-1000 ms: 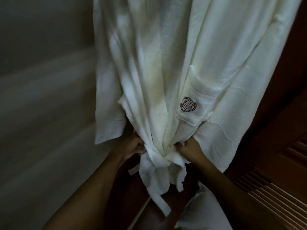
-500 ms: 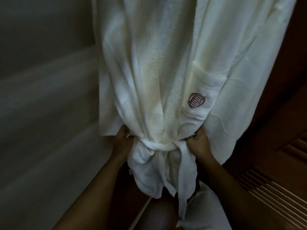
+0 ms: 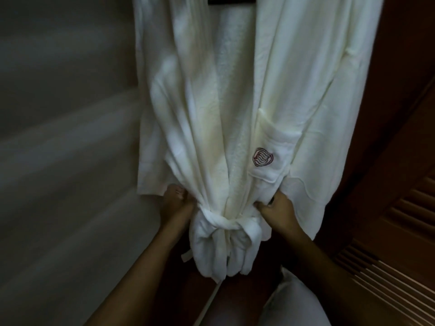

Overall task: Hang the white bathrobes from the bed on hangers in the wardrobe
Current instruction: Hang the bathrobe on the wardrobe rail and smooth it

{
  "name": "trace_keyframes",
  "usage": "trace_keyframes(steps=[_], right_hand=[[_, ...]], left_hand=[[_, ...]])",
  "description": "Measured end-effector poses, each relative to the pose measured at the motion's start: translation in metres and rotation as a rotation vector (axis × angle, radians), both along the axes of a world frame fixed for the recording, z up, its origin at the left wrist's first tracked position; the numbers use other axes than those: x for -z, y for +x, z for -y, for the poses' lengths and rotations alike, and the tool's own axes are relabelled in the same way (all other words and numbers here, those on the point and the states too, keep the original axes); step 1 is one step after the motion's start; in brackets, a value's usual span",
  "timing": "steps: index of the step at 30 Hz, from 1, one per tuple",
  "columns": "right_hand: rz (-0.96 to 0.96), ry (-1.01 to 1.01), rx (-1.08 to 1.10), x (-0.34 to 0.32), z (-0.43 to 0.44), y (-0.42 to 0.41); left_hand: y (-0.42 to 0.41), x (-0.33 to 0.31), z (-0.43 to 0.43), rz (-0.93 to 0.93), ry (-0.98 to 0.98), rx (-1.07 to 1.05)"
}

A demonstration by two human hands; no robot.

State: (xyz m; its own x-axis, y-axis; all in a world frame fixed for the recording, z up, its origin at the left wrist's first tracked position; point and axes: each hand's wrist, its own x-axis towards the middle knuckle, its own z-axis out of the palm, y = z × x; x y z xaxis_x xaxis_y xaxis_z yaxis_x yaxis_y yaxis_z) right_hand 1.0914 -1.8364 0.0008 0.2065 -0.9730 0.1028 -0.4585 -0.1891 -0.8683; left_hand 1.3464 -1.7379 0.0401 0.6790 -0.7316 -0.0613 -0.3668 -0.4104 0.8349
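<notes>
Belt (image 3: 211, 218) pulled tight
The left hand (image 3: 175, 203) and right hand (image 3: 277, 208) have spread from the knot (image 3: 231, 225) to the bathrobe (image 3: 235, 114) sides, waist now cinched.

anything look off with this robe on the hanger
No damage shows. The bathrobe is cinched tight by its belt, so the pocket sits tilted, and a thin loose strap sticks out below the left hand.
</notes>
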Motion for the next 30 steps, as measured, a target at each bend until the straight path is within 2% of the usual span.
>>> trace_keyframes(steps=[3,5,7,9,13,14,17,18,22,24,28,30], right_hand=[[0.116,0.015,0.012,-0.029,-0.005,0.002],[0.176,0.016,0.039,-0.053,-0.006,0.005],[0.211,0.014,0.081,-0.073,-0.007,0.007],[0.257,0.04,0.137,-0.089,-0.011,0.009],[0.271,0.027,0.199,-0.1,-0.012,0.004],[0.27,0.01,0.22,-0.102,-0.01,0.0],[0.279,-0.036,0.33,-0.11,0.0,-0.021],[0.275,-0.053,0.356,-0.111,0.004,-0.027],[0.171,-0.048,0.29,-0.108,0.006,-0.04],[0.103,-0.021,0.239,-0.107,0.002,-0.043],[-0.037,0.002,0.227,-0.116,-0.011,-0.052],[-0.044,0.025,0.232,-0.12,-0.02,-0.061]], left_hand=[[-0.017,-0.027,0.001,0.133,-0.159,-0.084],[-0.041,-0.054,0.006,0.235,-0.317,0.052],[-0.064,-0.078,0.017,0.247,-0.405,0.236],[-0.079,-0.096,0.035,0.199,-0.379,0.338],[-0.088,-0.128,0.062,0.24,-0.375,0.384],[-0.083,-0.132,0.067,0.153,-0.39,0.369],[-0.051,-0.136,0.071,-0.34,-0.503,0.163],[-0.04,-0.133,0.071,-0.369,-0.515,0.095],[-0.037,-0.131,0.068,0.061,-0.232,0.114],[-0.046,-0.132,0.065,0.197,-0.185,0.162],[-0.06,-0.126,0.046,0.22,-0.253,0.177],[-0.064,-0.12,0.034,0.248,-0.32,0.16]])
